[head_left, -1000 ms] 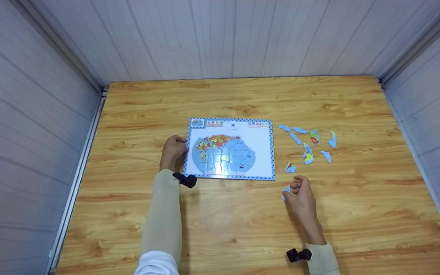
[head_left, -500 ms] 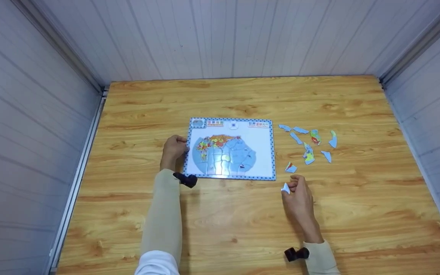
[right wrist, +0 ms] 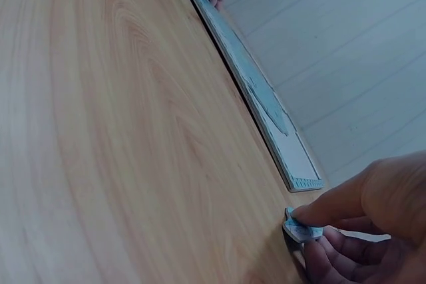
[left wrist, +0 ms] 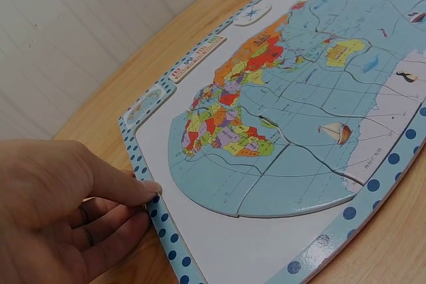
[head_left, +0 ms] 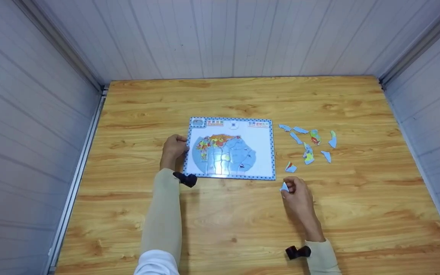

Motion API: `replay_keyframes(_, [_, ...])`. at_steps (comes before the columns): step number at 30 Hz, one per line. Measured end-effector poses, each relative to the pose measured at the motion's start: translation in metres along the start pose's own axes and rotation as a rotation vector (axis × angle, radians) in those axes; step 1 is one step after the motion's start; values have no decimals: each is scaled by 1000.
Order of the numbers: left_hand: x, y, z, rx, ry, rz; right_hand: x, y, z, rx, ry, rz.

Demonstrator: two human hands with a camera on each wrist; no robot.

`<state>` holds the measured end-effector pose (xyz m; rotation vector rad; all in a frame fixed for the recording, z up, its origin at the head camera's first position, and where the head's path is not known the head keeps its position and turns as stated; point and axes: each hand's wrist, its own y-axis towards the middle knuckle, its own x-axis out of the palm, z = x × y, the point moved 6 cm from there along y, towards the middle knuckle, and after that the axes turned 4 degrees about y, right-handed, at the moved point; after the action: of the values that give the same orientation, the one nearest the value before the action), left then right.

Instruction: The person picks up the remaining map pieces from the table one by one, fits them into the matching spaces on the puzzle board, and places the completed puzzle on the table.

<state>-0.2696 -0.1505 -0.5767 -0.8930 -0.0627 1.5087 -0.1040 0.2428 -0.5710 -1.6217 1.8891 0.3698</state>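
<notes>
A world-map puzzle board with a blue dotted border lies flat on the table, its map partly filled with joined pieces. My left hand grips the board's left edge. In the left wrist view, the thumb lies on the dotted border and the other fingers bend at its side. Just off the board's lower right corner, my right hand pinches a small pale blue puzzle piece between thumb and fingers. The right wrist view shows this blue piece tilted close over the tabletop.
Several loose puzzle pieces lie right of the board, among them a red and blue one, a yellow and blue one and a blue sliver. White panel walls stand round the wooden table.
The piece in my right hand has turned and shifted slightly left within the fingers. My left hand and the board have stayed in place.
</notes>
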Motion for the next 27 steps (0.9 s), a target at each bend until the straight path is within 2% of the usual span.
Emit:
replay_keyframes(6, [-1,-1,0,13,0,0,-1,1,0,5,4,-4])
replay_keyframes(14, [-2,-4,0,24,-9,-14,-7,1,1,33,66,-16])
replay_keyframes(21, [-1,-3,0,25,-5,-29,-14,3,-1,-25,109,26])
replay_keyframes(27, [-2,-2,0,22,7,-24,-17,5,-5,-20,149,31])
